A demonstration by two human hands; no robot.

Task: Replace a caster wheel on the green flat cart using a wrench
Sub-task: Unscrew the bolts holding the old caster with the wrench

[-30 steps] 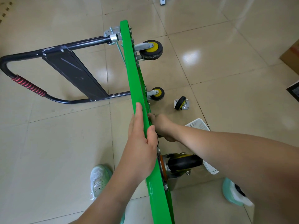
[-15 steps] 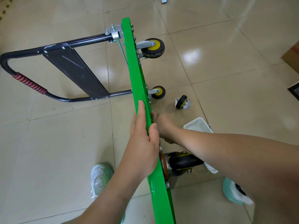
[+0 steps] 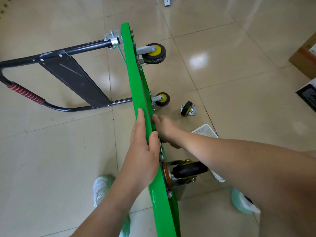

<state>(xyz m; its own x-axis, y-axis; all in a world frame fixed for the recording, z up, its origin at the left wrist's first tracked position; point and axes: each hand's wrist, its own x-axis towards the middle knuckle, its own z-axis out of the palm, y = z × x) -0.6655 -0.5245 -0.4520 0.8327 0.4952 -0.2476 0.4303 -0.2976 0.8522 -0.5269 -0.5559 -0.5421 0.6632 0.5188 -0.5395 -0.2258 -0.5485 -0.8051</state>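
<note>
The green flat cart [image 3: 133,79] stands on its side edge on the tiled floor, underside facing right. My left hand [image 3: 142,151] grips its upper edge, fingers on the left face and thumb on the right. My right hand [image 3: 165,128] reaches to the underside just beyond the left hand; what its fingers hold is hidden. Two yellow-hubbed casters [image 3: 154,53] [image 3: 162,99] are mounted at the far end and a larger black caster [image 3: 188,170] near me. A loose caster wheel [image 3: 188,108] lies on the floor to the right. No wrench is visible.
The cart's black folding handle [image 3: 71,74] with a red grip lies to the left. A white plastic basket [image 3: 206,131] sits under my right forearm. Cardboard boxes [image 3: 306,57] stand at the right edge. My shoes [image 3: 102,187] are on either side of the cart.
The view has shifted slightly, so the cart sits a little to the right in the frame. Both hands keep their places on the cart.
</note>
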